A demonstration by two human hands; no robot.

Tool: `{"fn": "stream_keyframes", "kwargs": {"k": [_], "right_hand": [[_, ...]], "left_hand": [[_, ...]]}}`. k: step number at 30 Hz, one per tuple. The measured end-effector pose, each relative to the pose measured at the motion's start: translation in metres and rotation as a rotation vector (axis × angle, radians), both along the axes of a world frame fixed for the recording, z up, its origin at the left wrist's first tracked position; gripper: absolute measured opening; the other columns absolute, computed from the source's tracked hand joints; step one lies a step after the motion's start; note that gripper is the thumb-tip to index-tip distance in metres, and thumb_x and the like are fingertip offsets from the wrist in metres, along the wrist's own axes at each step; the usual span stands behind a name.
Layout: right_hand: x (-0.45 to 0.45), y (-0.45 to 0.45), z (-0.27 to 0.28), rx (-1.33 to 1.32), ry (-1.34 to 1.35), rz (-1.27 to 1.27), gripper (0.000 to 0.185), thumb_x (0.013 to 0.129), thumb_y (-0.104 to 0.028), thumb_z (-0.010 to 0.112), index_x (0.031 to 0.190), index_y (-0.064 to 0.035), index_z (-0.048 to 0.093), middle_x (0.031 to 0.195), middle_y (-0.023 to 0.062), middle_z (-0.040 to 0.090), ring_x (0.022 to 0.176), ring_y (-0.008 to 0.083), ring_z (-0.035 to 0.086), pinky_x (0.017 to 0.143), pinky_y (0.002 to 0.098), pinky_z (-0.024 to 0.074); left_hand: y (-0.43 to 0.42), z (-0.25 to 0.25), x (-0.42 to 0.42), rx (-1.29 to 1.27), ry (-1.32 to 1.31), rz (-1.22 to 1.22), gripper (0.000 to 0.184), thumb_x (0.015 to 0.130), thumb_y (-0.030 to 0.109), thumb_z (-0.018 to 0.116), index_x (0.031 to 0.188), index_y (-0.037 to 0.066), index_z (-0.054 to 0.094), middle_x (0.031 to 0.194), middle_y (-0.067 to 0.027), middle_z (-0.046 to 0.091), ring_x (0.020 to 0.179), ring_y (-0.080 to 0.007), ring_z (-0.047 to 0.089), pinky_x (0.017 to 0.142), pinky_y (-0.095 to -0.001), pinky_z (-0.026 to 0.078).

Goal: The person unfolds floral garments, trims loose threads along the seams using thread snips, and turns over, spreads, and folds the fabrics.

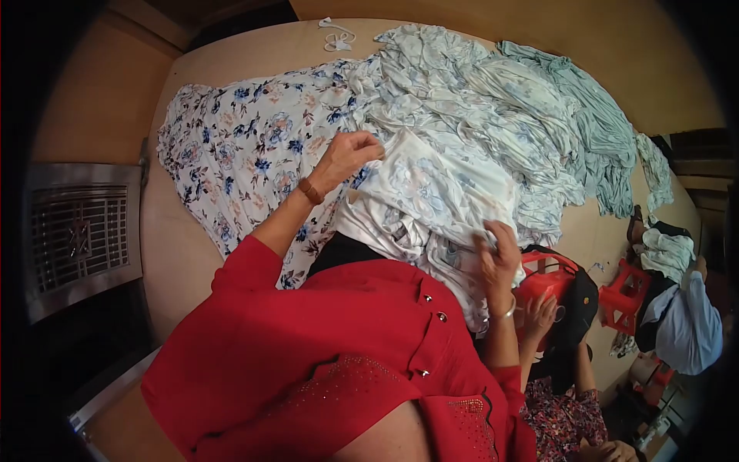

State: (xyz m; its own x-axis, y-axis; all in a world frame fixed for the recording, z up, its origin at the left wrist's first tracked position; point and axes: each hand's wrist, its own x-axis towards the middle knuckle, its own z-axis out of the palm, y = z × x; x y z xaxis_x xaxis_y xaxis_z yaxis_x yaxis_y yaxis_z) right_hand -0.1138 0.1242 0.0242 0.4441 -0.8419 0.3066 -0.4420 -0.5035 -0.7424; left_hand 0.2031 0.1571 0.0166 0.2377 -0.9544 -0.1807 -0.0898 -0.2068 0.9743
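A white garment with a pale blue floral print [419, 181] lies bunched over my lap and the near edge of the pile. At its upper left edge my left hand [350, 158] is closed, thumb and fingers pinched on the fabric. My right hand [499, 258] rests at the garment's right side, fingers curved and apart, slightly blurred. Beneath and beyond spreads a heap of the same pale floral fabric [477, 100]. To the left, a white cloth with darker blue flowers [239, 146] lies spread out, partly under my left forearm.
Grey-green fabric [604, 131] lies at the far right of the heap. A white cord [339, 38] sits at the back. Close on my right, another person's hand [541, 316] is near a red plastic stool [543, 285] and a black cap [577, 304]. A second red stool [625, 296] stands beyond.
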Motion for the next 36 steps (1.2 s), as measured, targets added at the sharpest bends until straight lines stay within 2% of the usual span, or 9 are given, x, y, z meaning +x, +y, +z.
{"fn": "stream_keyframes", "kwargs": {"k": [3, 5, 9, 11, 17, 23, 31, 33, 36], "right_hand": [[0.033, -0.002, 0.004, 0.155, -0.098, 0.072, 0.024, 0.069, -0.004, 0.065, 0.092, -0.0014, 0.058, 0.088, 0.0131, 0.057, 0.077, 0.026, 0.058, 0.067, 0.0289, 0.0453], [0.038, -0.004, 0.004, 0.123, -0.057, 0.08, 0.024, 0.069, -0.004, 0.064, 0.092, -0.0018, 0.058, 0.088, 0.0126, 0.057, 0.077, 0.0266, 0.058, 0.066, 0.0291, 0.0455], [0.033, -0.001, -0.003, 0.134, 0.017, 0.084, 0.022, 0.07, -0.005, 0.06, 0.091, -0.0033, 0.057, 0.088, 0.0111, 0.058, 0.076, 0.0282, 0.058, 0.066, 0.0305, 0.0458], [0.03, 0.0, -0.005, 0.145, 0.038, 0.087, 0.022, 0.07, -0.005, 0.059, 0.092, -0.0036, 0.057, 0.088, 0.0105, 0.058, 0.076, 0.0282, 0.058, 0.065, 0.0309, 0.0458], [0.027, -0.003, -0.007, 0.167, 0.024, 0.097, 0.02, 0.07, -0.004, 0.059, 0.09, -0.0031, 0.057, 0.086, 0.0105, 0.058, 0.075, 0.0279, 0.058, 0.065, 0.0303, 0.0455], [0.025, -0.006, -0.015, 0.24, -0.093, 0.084, 0.019, 0.07, -0.004, 0.062, 0.089, -0.0016, 0.058, 0.083, 0.0104, 0.058, 0.073, 0.0225, 0.058, 0.065, 0.0271, 0.0444], [0.048, -0.017, 0.029, 0.608, -0.293, -0.009, 0.029, 0.07, -0.007, 0.068, 0.096, -0.0014, 0.058, 0.092, 0.0038, 0.059, 0.081, 0.0115, 0.053, 0.066, 0.0227, 0.0439], [0.061, -0.018, 0.039, 0.779, -0.618, 0.012, 0.036, 0.067, -0.006, 0.07, 0.1, 0.0014, 0.056, 0.095, 0.0038, 0.058, 0.082, 0.0106, 0.052, 0.065, 0.0203, 0.0428], [0.054, -0.025, 0.027, 0.887, -0.661, 0.035, 0.034, 0.068, -0.007, 0.07, 0.098, -0.0006, 0.058, 0.075, -0.0024, 0.055, 0.058, 0.0037, 0.044, 0.047, 0.0161, 0.0326]], "left_hand": [[-0.015, 0.011, 0.0, 0.006, 0.028, -0.093, 0.022, 0.08, 0.022, 0.057, 0.076, 0.001, 0.058, 0.067, -0.0017, 0.057, 0.065, -0.0087, 0.053, 0.062, -0.0214, 0.042], [-0.016, 0.006, 0.011, 0.127, -0.078, 0.113, 0.031, 0.078, 0.029, 0.057, 0.073, -0.002, 0.058, 0.062, -0.0042, 0.057, 0.06, -0.0094, 0.053, 0.06, -0.0226, 0.043], [0.008, -0.041, 0.04, 0.361, -0.419, -0.067, 0.04, 0.075, 0.039, 0.06, 0.069, -0.001, 0.06, 0.06, -0.0035, 0.055, 0.057, -0.0097, 0.049, 0.054, -0.0243, 0.039], [0.02, -0.052, 0.037, 0.327, -0.351, -0.185, 0.033, 0.074, 0.034, 0.062, 0.069, 0.001, 0.061, 0.06, -0.002, 0.054, 0.058, -0.0088, 0.048, 0.055, -0.0243, 0.039], [0.01, -0.029, 0.026, 0.253, 0.058, -0.031, 0.017, 0.077, 0.021, 0.06, 0.079, 0.004, 0.06, 0.068, 0.0042, 0.053, 0.061, -0.0038, 0.045, 0.056, -0.0183, 0.034], [-0.019, 0.005, 0.015, 0.131, -0.005, -0.122, 0.016, 0.08, 0.019, 0.056, 0.082, 0.003, 0.058, 0.075, 0.0043, 0.054, 0.069, -0.0039, 0.045, 0.063, -0.0187, 0.037], [-0.066, 0.053, -0.047, -0.022, -0.147, -0.56, 0.017, 0.077, 0.016, 0.057, 0.075, 0.0, 0.058, 0.067, 0.0009, 0.055, 0.063, -0.0057, 0.046, 0.056, -0.0209, 0.038], [-0.072, 0.07, -0.067, -0.009, -0.166, -0.765, 0.018, 0.075, 0.018, 0.058, 0.075, -0.001, 0.058, 0.066, 0.0, 0.055, 0.062, -0.0066, 0.047, 0.056, -0.022, 0.039], [-0.081, 0.065, -0.083, -0.033, -0.157, -0.814, 0.02, 0.075, 0.019, 0.059, 0.075, -0.001, 0.058, 0.063, -0.0002, 0.054, 0.061, -0.0068, 0.046, 0.056, -0.0223, 0.039]]}}
